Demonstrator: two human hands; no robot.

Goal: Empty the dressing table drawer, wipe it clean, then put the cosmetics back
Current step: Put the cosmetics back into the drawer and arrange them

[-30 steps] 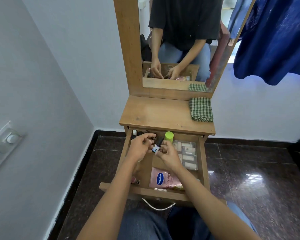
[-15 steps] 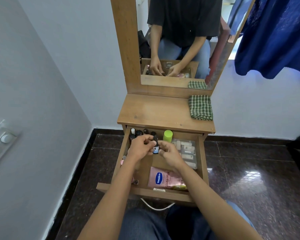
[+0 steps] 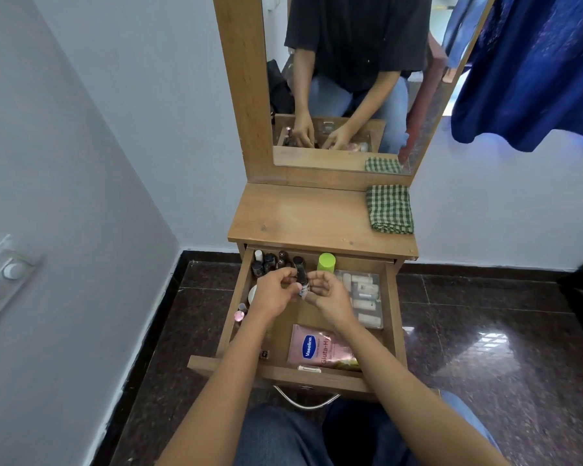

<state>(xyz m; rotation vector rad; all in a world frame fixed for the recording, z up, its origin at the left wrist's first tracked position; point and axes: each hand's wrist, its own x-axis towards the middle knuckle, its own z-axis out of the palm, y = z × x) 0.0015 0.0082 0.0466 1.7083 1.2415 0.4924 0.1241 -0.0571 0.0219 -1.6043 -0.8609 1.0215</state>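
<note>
The wooden drawer of the dressing table stands pulled open. Over its middle, my left hand and my right hand hold one small dark bottle with a white label between them, upright. Several dark nail polish bottles and a green-capped bottle stand at the drawer's back. A clear box of small tubes lies at the right. A pink Vaseline pouch lies at the front. A pink-capped bottle sits at the left wall.
A folded green checked cloth lies on the right of the table top. The mirror rises behind it. A blue garment hangs at the upper right. White walls close in left and behind; my knees sit under the drawer front.
The small bottle has turned from tilted to upright between my hands. The camera view has shifted slightly; the drawer's contents have stayed put.
</note>
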